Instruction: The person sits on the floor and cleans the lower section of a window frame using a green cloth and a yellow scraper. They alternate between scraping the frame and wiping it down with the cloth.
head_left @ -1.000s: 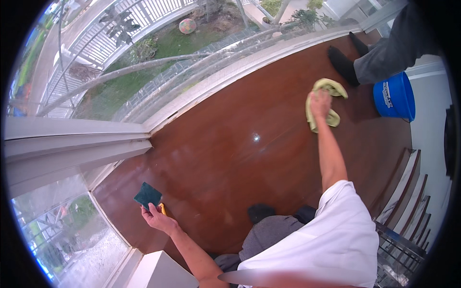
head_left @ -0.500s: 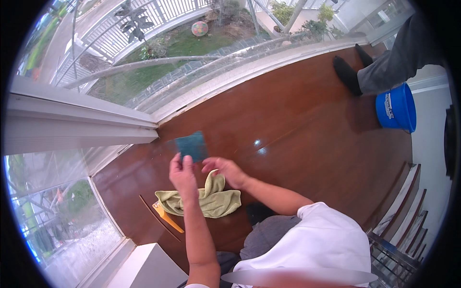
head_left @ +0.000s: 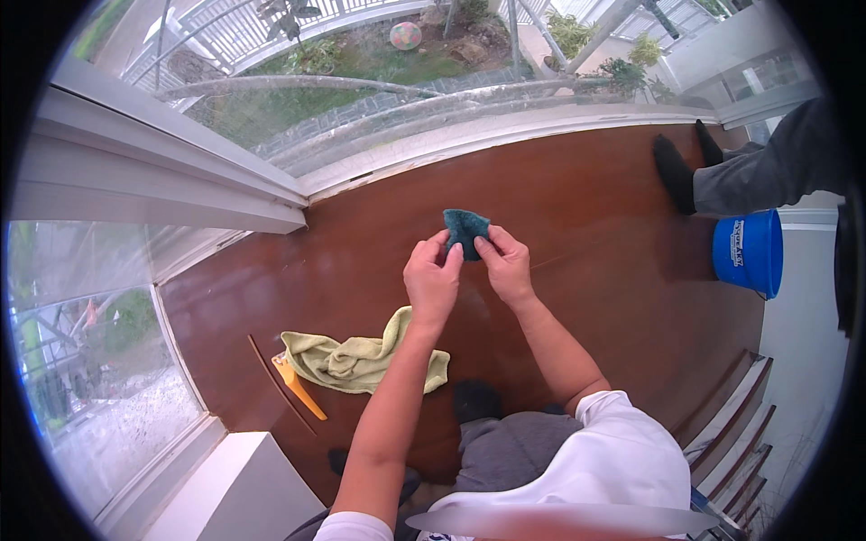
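With left hand (head_left: 434,281) and right hand (head_left: 508,270), I clamp fingers on a green pad (head_left: 465,227). A towel (head_left: 361,359) lies nearby.

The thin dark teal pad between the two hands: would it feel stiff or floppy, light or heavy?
The thin dark teal pad is probably flexible, since it curves between the left hand and the right hand. It is likely light, as finger pinches alone hold it up. Its dull face suggests it may not be slippery.
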`<state>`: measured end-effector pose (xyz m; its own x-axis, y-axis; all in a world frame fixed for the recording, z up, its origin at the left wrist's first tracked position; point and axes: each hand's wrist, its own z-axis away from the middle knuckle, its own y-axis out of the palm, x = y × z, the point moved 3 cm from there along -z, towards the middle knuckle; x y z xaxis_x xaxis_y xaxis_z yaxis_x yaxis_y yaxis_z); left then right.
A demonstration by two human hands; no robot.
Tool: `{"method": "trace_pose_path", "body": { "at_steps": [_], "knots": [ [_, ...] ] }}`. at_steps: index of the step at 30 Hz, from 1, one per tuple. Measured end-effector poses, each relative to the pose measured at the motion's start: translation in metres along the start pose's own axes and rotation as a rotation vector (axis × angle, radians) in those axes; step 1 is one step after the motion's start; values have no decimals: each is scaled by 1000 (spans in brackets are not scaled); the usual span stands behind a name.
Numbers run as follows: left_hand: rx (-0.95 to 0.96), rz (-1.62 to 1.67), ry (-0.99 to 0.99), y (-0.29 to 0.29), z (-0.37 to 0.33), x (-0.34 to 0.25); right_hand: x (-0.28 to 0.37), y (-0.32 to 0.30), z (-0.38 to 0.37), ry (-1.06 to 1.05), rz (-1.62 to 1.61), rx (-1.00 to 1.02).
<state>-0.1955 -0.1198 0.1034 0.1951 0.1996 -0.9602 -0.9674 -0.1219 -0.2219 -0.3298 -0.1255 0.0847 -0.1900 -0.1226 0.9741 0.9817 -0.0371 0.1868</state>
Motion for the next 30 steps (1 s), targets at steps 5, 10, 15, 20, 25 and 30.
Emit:
{"method": "trace_pose_path", "body": {
  "at_steps": [5,10,15,20,25,30],
  "knots": [
    [-71,-598,471,19,16,-17,2,7,-1,86,-217,27],
    [91,-627,621,17,17,9,-14,-39,-32,233,-169,-166],
    [-210,-720,467,-34,-1,68,-5,-140,-113,-237,665,-503],
    [-225,-714,499,-41,1,97,6,-185,-176,-527,1440,-418],
    [-212,-678,439,-40,2,98,-17,-156,-187,-577,1700,-344],
    [-206,-641,414,-43,1,97,-6,-155,-187,-783,1914,9]
  ]
}}
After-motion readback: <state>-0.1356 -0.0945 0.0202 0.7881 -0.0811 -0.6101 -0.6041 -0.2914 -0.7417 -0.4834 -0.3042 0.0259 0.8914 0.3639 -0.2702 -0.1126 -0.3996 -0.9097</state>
